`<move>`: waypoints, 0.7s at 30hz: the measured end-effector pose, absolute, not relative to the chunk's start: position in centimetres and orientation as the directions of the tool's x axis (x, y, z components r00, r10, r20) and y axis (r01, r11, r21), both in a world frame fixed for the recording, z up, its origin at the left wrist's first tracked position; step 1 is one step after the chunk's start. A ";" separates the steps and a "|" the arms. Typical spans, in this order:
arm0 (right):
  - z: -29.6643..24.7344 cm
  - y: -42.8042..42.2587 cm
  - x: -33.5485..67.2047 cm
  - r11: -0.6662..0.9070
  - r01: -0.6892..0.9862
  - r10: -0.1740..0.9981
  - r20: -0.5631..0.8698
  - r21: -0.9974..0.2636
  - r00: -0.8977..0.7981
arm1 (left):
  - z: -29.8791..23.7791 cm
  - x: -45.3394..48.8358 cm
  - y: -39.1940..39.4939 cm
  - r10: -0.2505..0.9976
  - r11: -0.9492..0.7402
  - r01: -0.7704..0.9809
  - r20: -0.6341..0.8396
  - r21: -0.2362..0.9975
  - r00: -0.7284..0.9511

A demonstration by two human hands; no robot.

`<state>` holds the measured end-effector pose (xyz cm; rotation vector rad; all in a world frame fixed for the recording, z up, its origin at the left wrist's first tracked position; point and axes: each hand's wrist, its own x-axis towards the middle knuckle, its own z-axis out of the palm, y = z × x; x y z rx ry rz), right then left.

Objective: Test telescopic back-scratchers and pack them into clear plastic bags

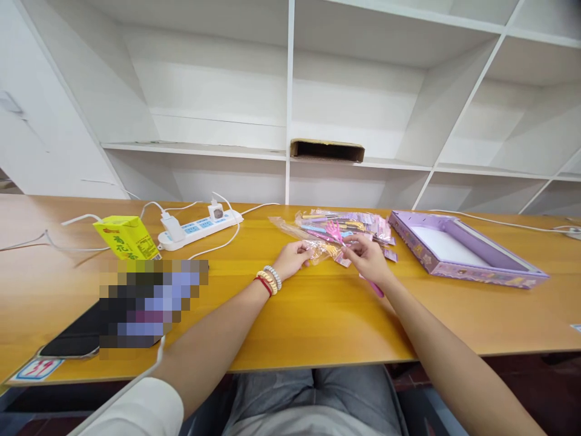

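Note:
My right hand [367,259] is closed around a pink stick with a hand-shaped end [334,231]. Its spread-finger tip points away from me, and the handle comes out below my palm. My left hand [293,260], with beaded bracelets on the wrist, has its fingers pinched at the edge of a clear plastic bag [323,251]. Something yellow shows through that plastic. Just beyond both hands lies a pile of packaged items [363,224] in clear, purple-printed wrappers, with blue, pink and dark sticks among them.
A shallow purple box [472,275] sits to the right. On the left are a white power strip [200,231] with cables, a yellow drink carton [128,237] and a dark device [75,330], partly pixelated. White shelving [209,91] rises behind, holding a cardboard box [327,151].

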<state>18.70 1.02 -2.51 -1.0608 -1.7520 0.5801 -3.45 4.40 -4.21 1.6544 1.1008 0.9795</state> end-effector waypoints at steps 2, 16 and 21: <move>-2.6 0.9 18.5 0.480 0.409 0.877 0.419 -0.776 -0.234 | -4.4 -3.5 4.5 0.943 -0.216 0.240 0.139 0.946 0.302; -2.7 1.0 18.4 0.509 0.458 0.859 0.463 -0.729 -0.219 | -4.2 -3.6 4.8 0.958 -0.245 0.130 0.220 0.961 0.183; -2.7 1.2 18.8 0.516 0.443 0.852 0.492 -0.733 -0.179 | -4.3 -3.6 4.9 0.953 -0.266 0.137 0.239 0.954 0.185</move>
